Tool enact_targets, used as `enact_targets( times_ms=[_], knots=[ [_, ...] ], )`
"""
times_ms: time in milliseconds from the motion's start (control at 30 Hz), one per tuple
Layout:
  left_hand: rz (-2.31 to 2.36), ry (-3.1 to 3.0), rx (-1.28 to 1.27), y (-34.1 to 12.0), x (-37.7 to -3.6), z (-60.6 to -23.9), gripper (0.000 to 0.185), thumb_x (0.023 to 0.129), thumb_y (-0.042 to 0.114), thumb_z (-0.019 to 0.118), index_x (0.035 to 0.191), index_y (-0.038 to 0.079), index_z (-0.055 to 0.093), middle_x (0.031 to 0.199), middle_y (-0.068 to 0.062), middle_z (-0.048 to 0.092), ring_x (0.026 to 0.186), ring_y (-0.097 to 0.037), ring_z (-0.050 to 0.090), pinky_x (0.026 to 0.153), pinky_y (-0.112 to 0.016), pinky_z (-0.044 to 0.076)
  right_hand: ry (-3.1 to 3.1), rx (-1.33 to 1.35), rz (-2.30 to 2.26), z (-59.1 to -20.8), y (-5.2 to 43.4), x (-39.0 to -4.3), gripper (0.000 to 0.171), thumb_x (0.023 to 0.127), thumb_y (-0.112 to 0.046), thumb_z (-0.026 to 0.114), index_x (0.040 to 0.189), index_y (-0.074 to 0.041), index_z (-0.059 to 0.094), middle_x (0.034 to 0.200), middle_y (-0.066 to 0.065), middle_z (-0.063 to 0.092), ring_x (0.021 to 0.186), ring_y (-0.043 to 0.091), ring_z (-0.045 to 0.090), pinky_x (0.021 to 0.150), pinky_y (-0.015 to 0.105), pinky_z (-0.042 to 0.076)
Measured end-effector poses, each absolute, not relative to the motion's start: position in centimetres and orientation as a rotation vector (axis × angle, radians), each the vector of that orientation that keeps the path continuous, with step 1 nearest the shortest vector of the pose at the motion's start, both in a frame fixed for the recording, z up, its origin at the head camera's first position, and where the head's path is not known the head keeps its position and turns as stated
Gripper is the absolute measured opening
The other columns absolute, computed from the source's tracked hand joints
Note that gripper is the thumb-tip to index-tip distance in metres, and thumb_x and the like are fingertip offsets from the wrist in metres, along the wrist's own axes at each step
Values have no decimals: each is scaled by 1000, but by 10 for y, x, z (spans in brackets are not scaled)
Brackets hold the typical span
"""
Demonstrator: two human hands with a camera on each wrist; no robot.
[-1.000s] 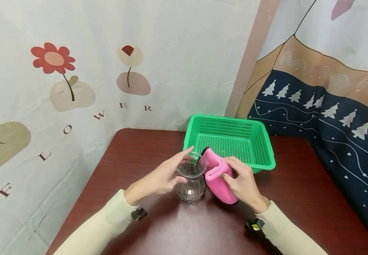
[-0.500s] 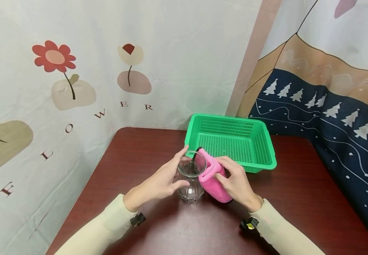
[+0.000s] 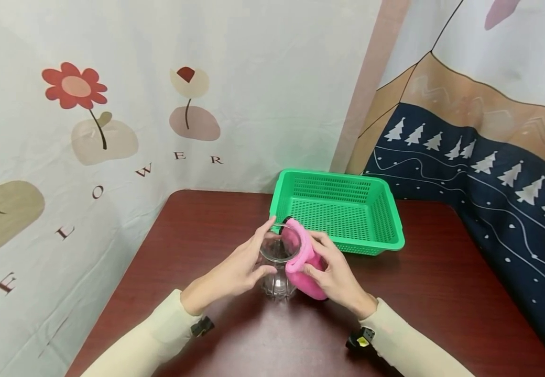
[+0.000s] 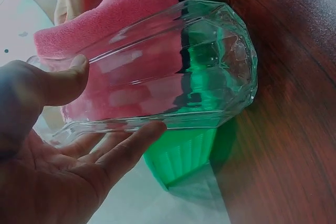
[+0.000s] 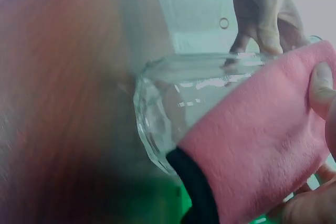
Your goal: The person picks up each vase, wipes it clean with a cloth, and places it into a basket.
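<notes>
A clear ribbed glass vase (image 3: 278, 285) stands upright on the table, its wide round mouth facing up. My left hand (image 3: 235, 269) holds it from the left near the neck, thumb on the near side and fingers behind. On the other side, my right hand (image 3: 340, 277) pinches a folded pink cloth (image 3: 307, 283) with dark edging. The cloth lies against the right side of the vase and overlaps its rim in the head view. Through the glass (image 4: 226, 77) in the left wrist view, the pink fabric (image 4: 131, 9) shows behind. The right fingers behind the cloth are partly hidden.
A green perforated plastic basket (image 3: 348, 241) stands just behind the hands at the back of the dark red wooden table (image 3: 197, 225). Printed cloth hangings (image 3: 272, 104) rise behind and beside the table.
My right hand has moved left with the pink cloth, from beside the vase to up against its rim and side. The left hand stays at the vase, nearly unmoved.
</notes>
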State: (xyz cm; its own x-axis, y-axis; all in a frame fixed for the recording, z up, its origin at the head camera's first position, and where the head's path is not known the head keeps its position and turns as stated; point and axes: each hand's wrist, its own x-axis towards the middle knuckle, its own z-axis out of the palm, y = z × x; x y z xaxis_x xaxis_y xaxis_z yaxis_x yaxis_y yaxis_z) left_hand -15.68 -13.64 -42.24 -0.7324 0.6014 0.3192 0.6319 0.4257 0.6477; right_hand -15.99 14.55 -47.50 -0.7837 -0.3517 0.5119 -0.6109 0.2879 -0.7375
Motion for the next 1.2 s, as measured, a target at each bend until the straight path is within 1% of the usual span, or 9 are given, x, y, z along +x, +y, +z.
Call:
enact_targets(
  times_ms=[100, 200, 400, 533, 700, 767, 833, 967, 1200],
  knots=[
    [-1227, -2617, -1132, -136, -157, -423, 113, 99, -3, 88, 182, -3, 11, 161, -26, 66, 137, -42, 74, 99, -52, 70, -2335, 886, 1561, -478, 143, -157, 38, 105, -13, 87, 142, -9, 81, 168, 12, 60, 154, 21, 55, 123, 26, 49],
    [-1226, -2607, -1137, -136, -156, -423, 113, 99, -4, 88, 181, -4, 12, 161, -26, 66, 136, -42, 74, 97, -53, 70, -2342, 882, 1632, -483, 141, -154, 47, 110, -24, 80, 155, -12, 74, 172, 12, 57, 157, 17, 52, 129, 25, 44],
    [-1205, -2599, -1139, -137, -157, -424, 112, 99, -3, 88, 182, -3, 12, 161, -25, 67, 136, -41, 74, 96, -51, 70, -2287, 814, 1790, -490, 130, -151, 67, 112, -34, 75, 175, -20, 54, 169, 12, 59, 151, 9, 56, 127, 18, 44],
    [-1197, -2603, -1125, -136, -156, -426, 111, 99, -3, 88, 181, -4, 13, 161, -24, 67, 132, -39, 75, 95, -50, 70, -2264, 812, 1783, -495, 126, -154, 71, 112, -41, 75, 175, -18, 54, 168, 12, 60, 151, 11, 56, 128, 21, 45],
    [-1214, -2611, -1110, -133, -156, -427, 111, 99, -4, 88, 181, -2, 13, 161, -24, 66, 130, -39, 75, 97, -51, 69, -2281, 824, 1591, -496, 127, -159, 66, 112, -54, 70, 165, -15, 66, 159, 13, 66, 145, 17, 60, 121, 33, 52],
    [-1218, -2614, -1112, -132, -157, -427, 111, 99, -4, 88, 181, -2, 13, 161, -24, 66, 130, -39, 75, 97, -50, 69, -2298, 827, 1515, -495, 128, -159, 62, 113, -51, 72, 163, -15, 68, 155, 13, 68, 142, 20, 63, 116, 37, 55],
    [-1212, -2614, -1110, -132, -157, -426, 111, 99, -4, 88, 181, -1, 13, 161, -23, 66, 129, -39, 75, 97, -47, 69, -2320, 824, 1464, -493, 129, -160, 53, 113, -37, 77, 161, -15, 70, 153, 12, 69, 139, 22, 65, 114, 38, 57],
    [-1209, -2604, -1119, -132, -158, -424, 112, 98, -6, 88, 180, -1, 13, 160, -25, 66, 131, -40, 76, 100, -42, 69, -2353, 829, 1373, -492, 132, -162, 54, 104, -11, 87, 156, -12, 74, 150, 12, 70, 137, 26, 68, 112, 40, 59],
    [-1224, -2614, -1116, -133, -160, -427, 114, 97, -7, 88, 181, -1, 11, 159, -25, 67, 134, -41, 76, 102, -45, 70, -2378, 892, 1253, -496, 138, -165, 57, 96, -8, 93, 151, -11, 76, 145, 12, 71, 126, 25, 71, 103, 40, 62]
  ],
)
